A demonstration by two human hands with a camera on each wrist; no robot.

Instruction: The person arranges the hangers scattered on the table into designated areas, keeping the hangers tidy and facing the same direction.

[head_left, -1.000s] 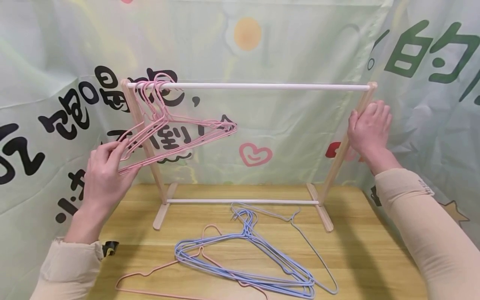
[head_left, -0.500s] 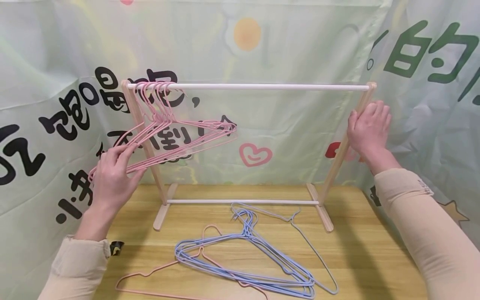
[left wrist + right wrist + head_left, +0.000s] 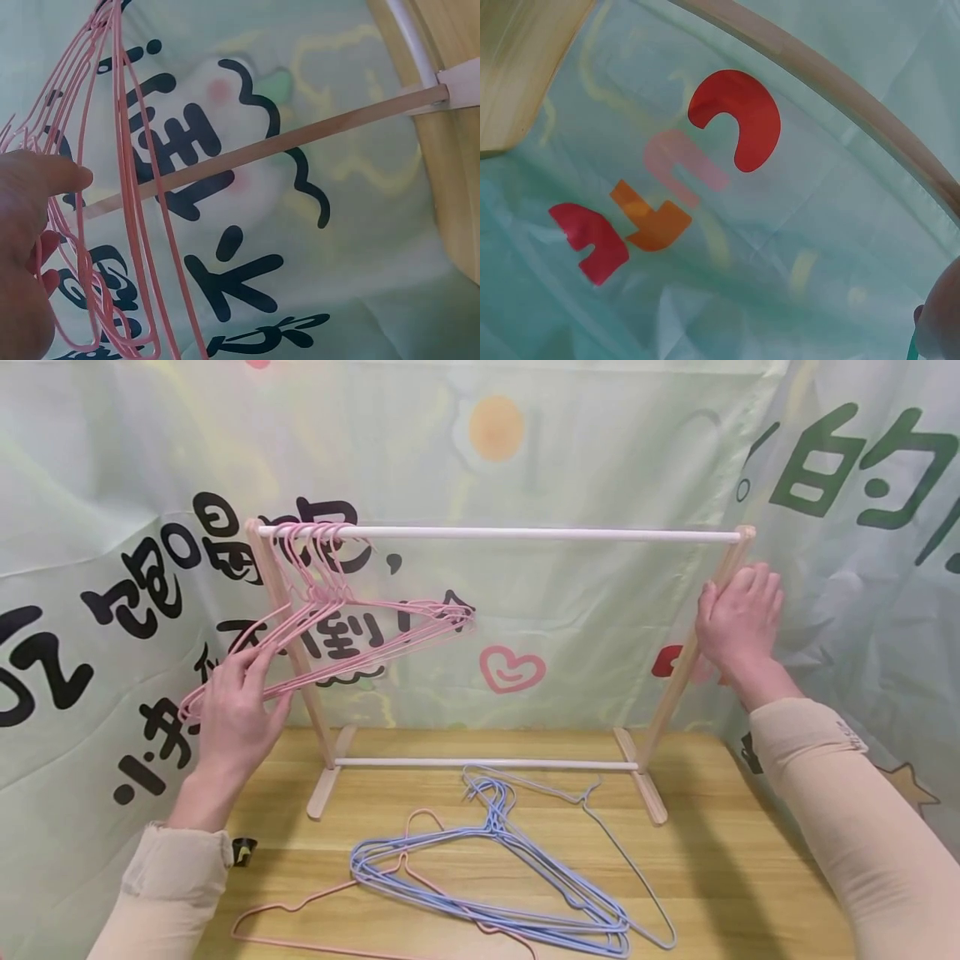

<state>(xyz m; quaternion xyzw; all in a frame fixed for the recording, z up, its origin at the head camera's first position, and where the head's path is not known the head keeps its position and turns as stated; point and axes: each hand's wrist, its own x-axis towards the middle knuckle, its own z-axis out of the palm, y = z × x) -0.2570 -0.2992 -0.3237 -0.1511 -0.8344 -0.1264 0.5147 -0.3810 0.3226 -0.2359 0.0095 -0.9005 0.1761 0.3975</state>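
Several pink clothes hangers [image 3: 322, 597] hang by their hooks over the left end of the white top rail [image 3: 480, 533]. My left hand [image 3: 243, 706] holds them at their left side. Its fingers reach over the sloping arms, and in the left wrist view a digit [image 3: 64, 176] crosses the pink wires while other fingertips show behind them. My right hand [image 3: 741, 614] grips the rack's right wooden post [image 3: 678, 685] near the top. Only a sliver of that hand shows at the lower right of the right wrist view.
Several blue hangers [image 3: 491, 835] lie stacked on the wooden table [image 3: 720, 877] before the rack, with one apart at their right. A single pink hanger [image 3: 285, 910] lies partly under them. Printed cloth [image 3: 585, 460] hangs close behind and at both sides.
The nearest pink hanger's hook, raised above the rail a second ago, now rests over it. My left hand has shifted right and slightly lower along the hangers. My right hand stays put.
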